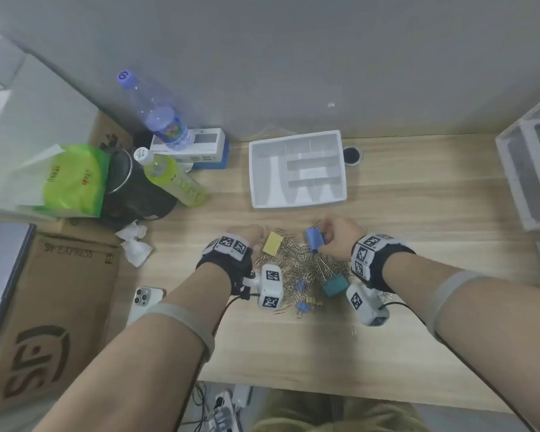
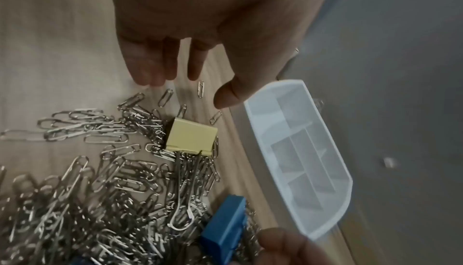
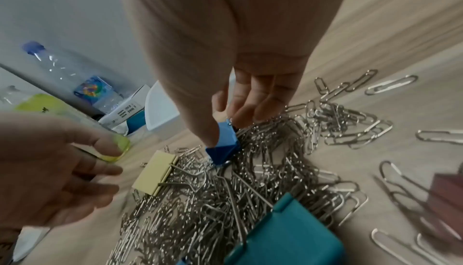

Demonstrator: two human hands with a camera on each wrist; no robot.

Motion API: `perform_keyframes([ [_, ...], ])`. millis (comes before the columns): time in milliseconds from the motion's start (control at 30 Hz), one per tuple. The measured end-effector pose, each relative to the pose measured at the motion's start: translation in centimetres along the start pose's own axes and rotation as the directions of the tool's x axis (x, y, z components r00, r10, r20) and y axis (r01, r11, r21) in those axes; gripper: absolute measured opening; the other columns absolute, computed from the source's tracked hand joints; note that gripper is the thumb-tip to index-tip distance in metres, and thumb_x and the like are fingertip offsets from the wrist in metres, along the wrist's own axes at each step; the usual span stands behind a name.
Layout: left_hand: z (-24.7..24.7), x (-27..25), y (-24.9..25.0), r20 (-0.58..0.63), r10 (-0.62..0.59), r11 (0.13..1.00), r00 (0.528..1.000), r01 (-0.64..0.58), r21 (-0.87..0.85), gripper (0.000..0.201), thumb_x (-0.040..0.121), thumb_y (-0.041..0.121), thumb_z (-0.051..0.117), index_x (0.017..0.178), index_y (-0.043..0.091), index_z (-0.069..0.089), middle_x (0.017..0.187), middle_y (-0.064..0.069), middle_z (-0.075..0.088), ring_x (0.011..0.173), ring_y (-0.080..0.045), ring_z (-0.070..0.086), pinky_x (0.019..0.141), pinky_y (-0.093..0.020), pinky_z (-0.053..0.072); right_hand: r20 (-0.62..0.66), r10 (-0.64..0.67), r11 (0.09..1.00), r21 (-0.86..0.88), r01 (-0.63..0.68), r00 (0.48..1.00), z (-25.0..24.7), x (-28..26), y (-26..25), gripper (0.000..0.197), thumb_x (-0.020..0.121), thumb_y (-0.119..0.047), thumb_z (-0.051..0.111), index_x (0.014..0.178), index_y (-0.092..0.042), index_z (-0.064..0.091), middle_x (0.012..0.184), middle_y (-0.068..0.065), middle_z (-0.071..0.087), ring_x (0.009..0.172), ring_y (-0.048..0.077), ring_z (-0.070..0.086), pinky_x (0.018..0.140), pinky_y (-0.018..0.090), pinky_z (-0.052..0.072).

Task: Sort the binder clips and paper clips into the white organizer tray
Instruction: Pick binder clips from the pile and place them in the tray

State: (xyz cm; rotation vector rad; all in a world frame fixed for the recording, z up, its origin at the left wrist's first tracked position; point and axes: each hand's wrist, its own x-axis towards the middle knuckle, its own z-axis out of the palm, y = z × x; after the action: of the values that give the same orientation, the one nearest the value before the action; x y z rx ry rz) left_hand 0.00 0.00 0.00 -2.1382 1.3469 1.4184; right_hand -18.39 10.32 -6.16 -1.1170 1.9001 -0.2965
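A heap of silver paper clips (image 1: 306,263) lies on the wooden desk between my hands. My right hand (image 1: 337,236) pinches a large blue binder clip (image 1: 314,239) (image 3: 223,146) (image 2: 225,227) at the heap's far edge. A yellow binder clip (image 1: 272,243) (image 2: 191,135) (image 3: 154,172) lies just left of it. My left hand (image 1: 253,235) (image 2: 175,67) hovers beside the yellow clip, fingers relaxed and holding nothing. A teal binder clip (image 1: 335,285) (image 3: 288,235) and small blue binder clips (image 1: 301,305) lie nearer me. The white organizer tray (image 1: 298,169) (image 2: 300,156) sits behind the heap, its compartments empty.
Two bottles (image 1: 156,116), a green bag (image 1: 72,179), a black pot (image 1: 131,188) and boxes crowd the left. Crumpled tissues (image 1: 134,241) and a phone (image 1: 144,299) lie left of my arm. A white drawer unit (image 1: 533,163) stands at the right edge.
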Motion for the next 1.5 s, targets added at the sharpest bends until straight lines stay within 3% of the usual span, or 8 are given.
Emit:
perform_keyframes([
  [133,1.3,2.1,0.3,-0.065,0.098,0.984,0.993,-0.086,0.157,0.017,0.083,0.021,0.065,0.09,0.006,0.059,0.072,-0.002,0.056,0.067,-0.019,0.055,0.052,-0.025,0.042,0.084,0.061,0.972,-0.234,-0.04,0.995,0.4,-0.3,-0.3,0.027,0.075,-0.031,0.074,0.071,-0.014,0.055,0.061,-0.001,0.053,0.054,0.015,0.051,0.048,0.026,0.044],
  [233,2.2,3.1,0.1,-0.038,0.116,0.982,0.993,-0.108,0.156,0.023,0.084,0.022,0.068,0.096,0.005,0.058,0.079,-0.004,0.059,0.074,-0.021,0.057,0.067,-0.027,0.052,0.154,0.105,0.924,-0.381,-0.039,0.983,1.2,-0.6,0.0,0.033,0.071,-0.045,0.074,0.072,-0.017,0.055,0.06,-0.003,0.055,0.052,0.016,0.054,0.051,0.026,0.048],
  [333,3.1,3.4,0.0,-0.025,0.135,0.981,0.991,-0.13,0.142,0.025,0.081,0.021,0.073,0.076,0.01,0.052,0.076,0.0,0.059,0.08,-0.022,0.065,0.082,-0.035,0.059,0.087,0.099,0.861,-0.506,-0.042,0.991,1.7,-1.1,0.2,0.035,0.07,-0.049,0.071,0.069,-0.021,0.052,0.061,-0.005,0.057,0.054,0.014,0.057,0.055,0.026,0.053],
  [533,3.9,4.2,0.3,-0.041,0.181,0.955,0.983,-0.166,0.246,0.038,0.08,0.016,0.068,0.06,0.023,0.036,0.06,0.007,0.038,0.061,-0.018,0.049,0.059,-0.023,0.045,0.083,0.099,0.843,-0.537,-0.039,0.992,2.3,-1.1,0.0,0.031,0.072,-0.041,0.068,0.063,-0.019,0.049,0.058,-0.004,0.052,0.053,0.015,0.053,0.049,0.022,0.043],
  [933,4.6,4.2,0.1,0.021,0.179,0.894,0.984,-0.171,0.414,0.026,0.08,0.018,0.073,0.074,0.018,0.048,0.075,0.002,0.054,0.079,-0.02,0.065,0.081,-0.032,0.059,0.129,0.072,0.968,-0.25,-0.037,0.989,1.7,-1.4,0.5,0.022,0.077,-0.031,0.064,0.086,-0.014,0.054,0.076,0.003,0.059,0.065,0.018,0.055,0.058,0.029,0.045],
  [1167,4.7,3.6,-0.3,-0.046,0.237,0.876,0.97,-0.193,0.443,0.028,0.077,0.021,0.069,0.065,0.016,0.045,0.061,0.001,0.045,0.062,-0.019,0.052,0.054,-0.025,0.045,0.098,0.077,0.991,-0.119,-0.065,0.992,1.1,-1.7,0.4,0.011,0.088,-0.025,0.054,0.085,-0.016,0.048,0.074,0.004,0.058,0.07,0.023,0.059,0.061,0.033,0.048],
  [1367,4.4,3.1,-0.7,-0.043,0.311,0.836,0.949,-0.252,0.487,0.027,0.074,0.023,0.069,0.06,0.014,0.047,0.06,0.0,0.052,0.058,-0.019,0.055,0.052,-0.022,0.045,0.093,0.153,0.988,0.006,-0.154,0.984,0.6,-2.2,0.1,0.027,0.09,-0.021,0.052,0.109,-0.002,0.057,0.079,0.01,0.065,0.062,0.022,0.057,0.057,0.034,0.047],
  [1500,3.9,2.9,-0.6,-0.032,0.263,0.897,0.964,-0.232,0.376,0.028,0.076,0.021,0.066,0.063,0.017,0.042,0.058,0.002,0.042,0.058,-0.019,0.045,0.048,-0.022,0.035,0.126,0.155,0.972,0.16,-0.175,0.98,0.1,-2.6,-0.4,0.013,0.087,-0.01,0.06,0.093,0.001,0.065,0.08,0.011,0.075,0.074,0.024,0.072,0.061,0.032,0.053],
])
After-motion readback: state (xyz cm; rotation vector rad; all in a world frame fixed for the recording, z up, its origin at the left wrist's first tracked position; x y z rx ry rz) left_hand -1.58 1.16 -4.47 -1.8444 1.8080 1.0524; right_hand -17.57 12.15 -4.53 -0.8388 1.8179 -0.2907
